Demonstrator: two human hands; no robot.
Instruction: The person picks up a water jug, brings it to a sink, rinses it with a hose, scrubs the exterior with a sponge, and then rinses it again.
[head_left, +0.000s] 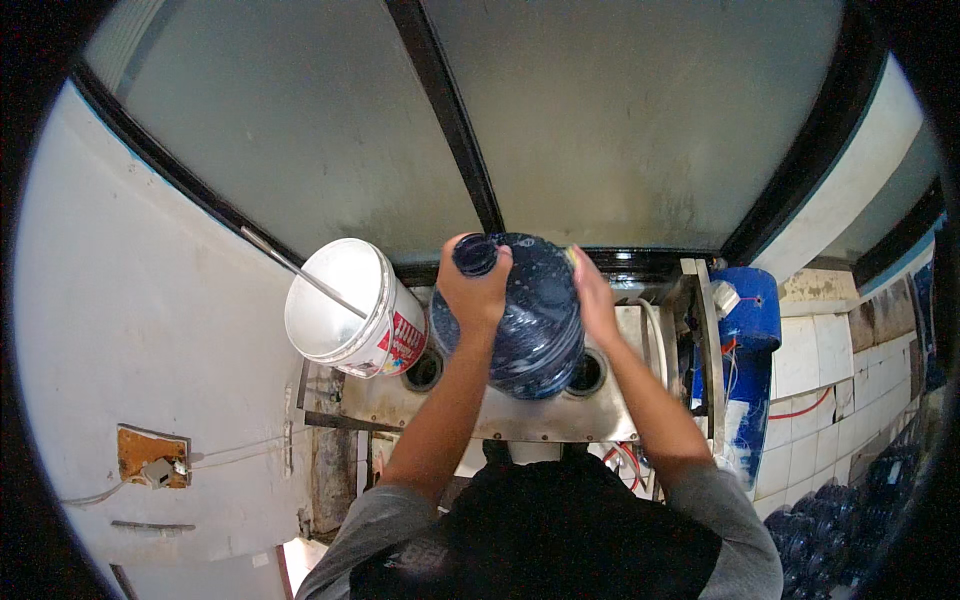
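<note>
A large dark-blue plastic water bottle is tilted over a metal counter, its wet surface shining. My left hand is wrapped around the bottle's neck, with the dark mouth showing between thumb and fingers. Against the bottle's right side lies my right hand, slightly blurred. A yellow item, possibly a sponge, peeks out at its fingertips and is mostly hidden. Two round openings, a left one and a right one, flank the bottle in the counter top.
A white plastic bucket with a metal rod in it stands left of the bottle. Frosted glass panes rise behind. At right are a blue barrel and, lower, several dark-blue bottles. A pale hose runs along the counter.
</note>
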